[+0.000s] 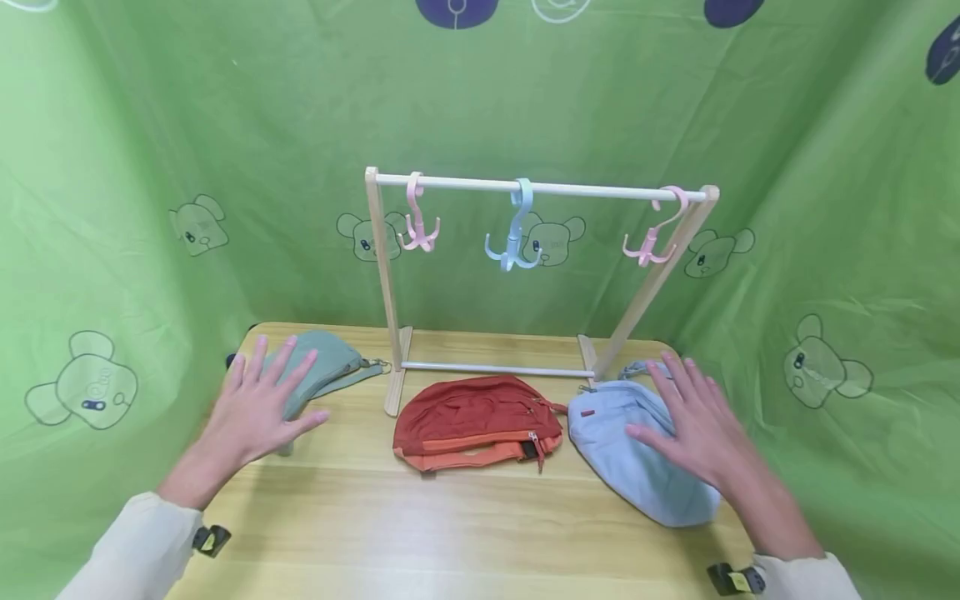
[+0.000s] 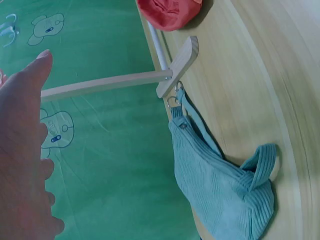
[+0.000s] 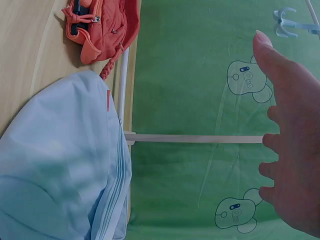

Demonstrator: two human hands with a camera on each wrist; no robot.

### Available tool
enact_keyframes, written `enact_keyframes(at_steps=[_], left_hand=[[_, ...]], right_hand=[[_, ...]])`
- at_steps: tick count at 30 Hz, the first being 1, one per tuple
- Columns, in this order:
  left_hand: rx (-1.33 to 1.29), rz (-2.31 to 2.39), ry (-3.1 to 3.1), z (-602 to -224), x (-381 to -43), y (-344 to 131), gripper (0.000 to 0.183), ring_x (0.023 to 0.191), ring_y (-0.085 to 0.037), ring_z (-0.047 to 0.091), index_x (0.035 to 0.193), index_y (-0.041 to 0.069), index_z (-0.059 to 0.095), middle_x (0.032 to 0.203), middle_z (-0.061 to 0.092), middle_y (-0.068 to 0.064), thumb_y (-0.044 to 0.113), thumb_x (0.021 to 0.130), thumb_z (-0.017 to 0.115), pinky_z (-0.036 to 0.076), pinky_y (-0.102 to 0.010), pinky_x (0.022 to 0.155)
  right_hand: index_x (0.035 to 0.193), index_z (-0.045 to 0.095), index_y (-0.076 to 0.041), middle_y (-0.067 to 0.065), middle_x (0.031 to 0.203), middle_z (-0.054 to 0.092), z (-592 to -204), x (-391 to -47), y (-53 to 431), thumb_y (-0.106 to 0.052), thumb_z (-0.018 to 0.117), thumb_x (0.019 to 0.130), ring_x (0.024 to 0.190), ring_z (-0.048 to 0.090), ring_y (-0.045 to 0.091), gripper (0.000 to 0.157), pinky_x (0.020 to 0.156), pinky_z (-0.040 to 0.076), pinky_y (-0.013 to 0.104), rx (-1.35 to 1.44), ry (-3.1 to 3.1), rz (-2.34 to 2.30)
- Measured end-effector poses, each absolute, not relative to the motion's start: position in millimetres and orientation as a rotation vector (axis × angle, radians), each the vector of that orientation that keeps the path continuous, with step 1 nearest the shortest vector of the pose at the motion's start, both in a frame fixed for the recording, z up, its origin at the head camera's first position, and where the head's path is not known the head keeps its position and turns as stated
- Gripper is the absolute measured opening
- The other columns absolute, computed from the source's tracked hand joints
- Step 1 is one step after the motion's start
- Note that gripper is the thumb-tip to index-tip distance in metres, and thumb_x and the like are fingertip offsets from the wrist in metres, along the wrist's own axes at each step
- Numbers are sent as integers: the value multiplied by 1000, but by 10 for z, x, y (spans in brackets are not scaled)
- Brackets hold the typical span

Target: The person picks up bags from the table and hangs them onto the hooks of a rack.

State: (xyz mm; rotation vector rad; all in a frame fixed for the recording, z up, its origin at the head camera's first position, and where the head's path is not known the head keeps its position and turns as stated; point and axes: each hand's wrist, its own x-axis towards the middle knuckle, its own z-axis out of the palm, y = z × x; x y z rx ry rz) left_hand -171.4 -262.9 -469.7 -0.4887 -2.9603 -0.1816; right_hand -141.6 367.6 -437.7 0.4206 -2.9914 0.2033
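Observation:
My left hand is held with fingers spread above the teal corduroy bag, which lies at the table's left, its strap and metal ring toward the rack. On the other side my right hand, fingers likewise extended, hovers over a light blue bag and covers part of it in the head view. Between the two hands lies a red bag with an orange strap and a zip along its front. Both hands hold nothing.
Behind the bags stands a wooden rack with a white top bar. From it hang a pink hook at left, a blue hook in the middle and another pink hook at right. A green printed curtain encloses the wooden table.

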Motion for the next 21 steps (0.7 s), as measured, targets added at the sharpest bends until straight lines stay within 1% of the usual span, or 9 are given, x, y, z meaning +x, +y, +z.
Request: enact_keyframes(at_steps=[8, 11, 14, 21], left_hand=[[-506, -186, -2973, -4720, -1727, -2535, 96, 159, -52, -3, 167, 26, 18, 176, 6, -13, 77, 93, 52, 5, -77, 124], [-506, -180, -2973, -4734, -1736, -2503, 96, 159, -51, -2, 167, 26, 19, 176, 5, -11, 77, 92, 53, 7, -76, 124], [-516, -188, -2971, -4756, -1748, -2465, 95, 160, -51, -1, 167, 28, 18, 176, 5, -11, 76, 93, 53, 8, -76, 124], [-535, -209, -2943, -4797, -1775, -2364, 96, 159, -52, 6, 166, 28, 23, 176, 12, -12, 75, 91, 58, 11, -75, 124]], right_hand=[[168, 11, -14, 23, 174, 11, -4429, -1502, 3574, -64, 66, 92, 156, 16, 53, 106, 123, 17, 73, 474, -2966, 248], [167, 15, -13, 24, 173, 15, -4459, -1525, 3532, -64, 69, 90, 154, 21, 54, 107, 121, 21, 75, 498, -2959, 252], [166, 22, -11, 24, 171, 21, -4492, -1543, 3494, -65, 71, 88, 153, 25, 53, 107, 119, 25, 75, 516, -2945, 246], [162, 32, -7, 24, 167, 31, -4624, -1593, 3405, -63, 76, 85, 149, 33, 51, 105, 117, 32, 72, 586, -2874, 262]])
